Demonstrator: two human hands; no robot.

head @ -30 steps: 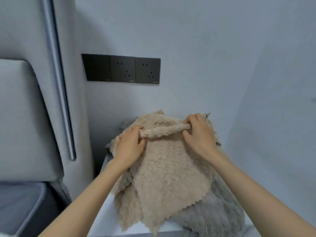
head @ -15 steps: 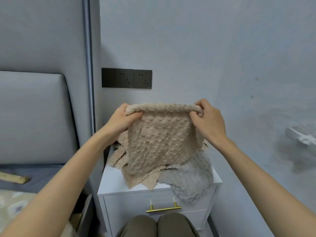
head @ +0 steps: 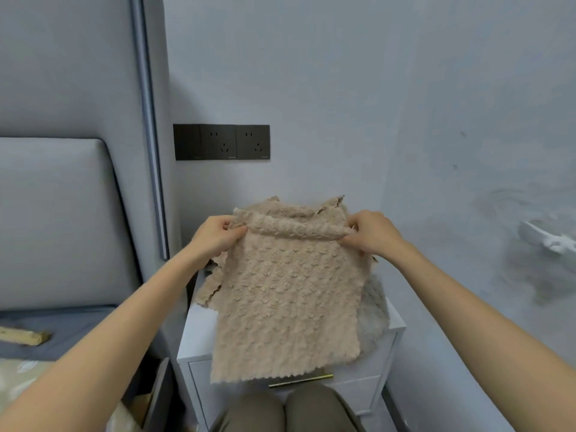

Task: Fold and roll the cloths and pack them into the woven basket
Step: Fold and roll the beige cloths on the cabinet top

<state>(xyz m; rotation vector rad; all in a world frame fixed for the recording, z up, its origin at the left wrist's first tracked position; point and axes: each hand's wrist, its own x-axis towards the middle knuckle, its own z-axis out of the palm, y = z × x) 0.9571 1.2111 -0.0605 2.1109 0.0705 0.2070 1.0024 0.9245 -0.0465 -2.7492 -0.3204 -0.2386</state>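
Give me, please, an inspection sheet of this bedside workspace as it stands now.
Surface: white nightstand, top largely covered by cloths.
Job's things: beige cloth held up, top edge rolled; more beige cloths and a grey cloth piled beneath; woven basket not in view.
Clutter: wooden piece on the bed.
Hands: left hand and right hand each pinch one end of the rolled edge.
Cables: nothing seen.
Surroundings: black socket panel on the wall, grey headboard at left.
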